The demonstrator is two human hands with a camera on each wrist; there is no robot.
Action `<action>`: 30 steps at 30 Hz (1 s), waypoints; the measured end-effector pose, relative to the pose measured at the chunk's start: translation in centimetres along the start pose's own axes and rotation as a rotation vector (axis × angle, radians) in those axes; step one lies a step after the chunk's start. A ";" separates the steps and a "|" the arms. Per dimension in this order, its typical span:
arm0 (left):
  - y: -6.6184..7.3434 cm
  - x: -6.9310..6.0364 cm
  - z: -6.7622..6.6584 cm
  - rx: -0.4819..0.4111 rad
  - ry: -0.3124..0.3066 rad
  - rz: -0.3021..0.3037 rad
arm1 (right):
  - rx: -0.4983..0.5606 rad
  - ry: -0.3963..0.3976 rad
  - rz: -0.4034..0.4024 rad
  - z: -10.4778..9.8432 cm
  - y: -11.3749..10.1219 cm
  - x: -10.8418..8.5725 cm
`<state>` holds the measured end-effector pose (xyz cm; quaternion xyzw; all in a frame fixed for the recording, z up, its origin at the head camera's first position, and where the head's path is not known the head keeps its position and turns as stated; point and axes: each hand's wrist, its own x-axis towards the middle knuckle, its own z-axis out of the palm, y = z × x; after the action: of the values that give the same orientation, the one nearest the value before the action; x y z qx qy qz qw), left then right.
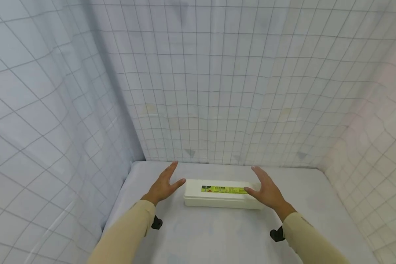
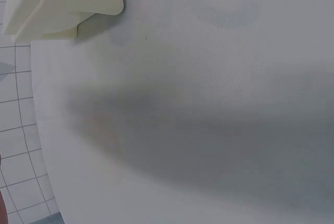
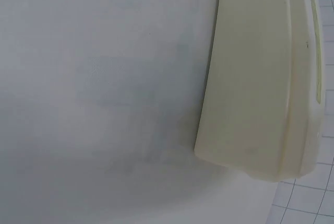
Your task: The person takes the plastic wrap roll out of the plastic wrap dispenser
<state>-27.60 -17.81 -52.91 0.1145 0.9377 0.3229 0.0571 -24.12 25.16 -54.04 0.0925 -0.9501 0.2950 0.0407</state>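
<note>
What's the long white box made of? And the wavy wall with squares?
The long white box looks like smooth, hard plastic, with rounded corners and a moulded ridge. The wavy wall seems to be thin, soft sheeting, because its lines ripple; cloth or plastic, I can't tell.

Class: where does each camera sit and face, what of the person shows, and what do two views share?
Head: on the head, facing forward and down at the white box, table and gridded sheeting; left hand, right hand and sleeves show.
Left wrist: worn there, facing the table, part of the box upper left; a sliver of skin shows lower left.
Right wrist: worn there, facing the table, box at right; no body part shows.
Both wrist views share box, table and sheeting.
</note>
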 end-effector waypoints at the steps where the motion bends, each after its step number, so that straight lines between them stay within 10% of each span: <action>1: 0.1 0.2 0.1 -0.006 0.003 0.005 | 0.009 -0.002 -0.010 -0.1 -0.1 0.3; 17: -0.4 0.5 3.7 -0.161 0.002 -0.045 | 0.048 -0.042 -0.046 2.1 -1.9 0.8; 30: -0.9 1.3 8.9 -0.288 0.010 -0.130 | -0.158 -0.131 -0.120 4.9 -2.3 2.1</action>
<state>-27.40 -12.87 -60.50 0.0427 0.8874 0.4503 0.0890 -25.85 20.19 -56.51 0.1645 -0.9639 0.2094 0.0034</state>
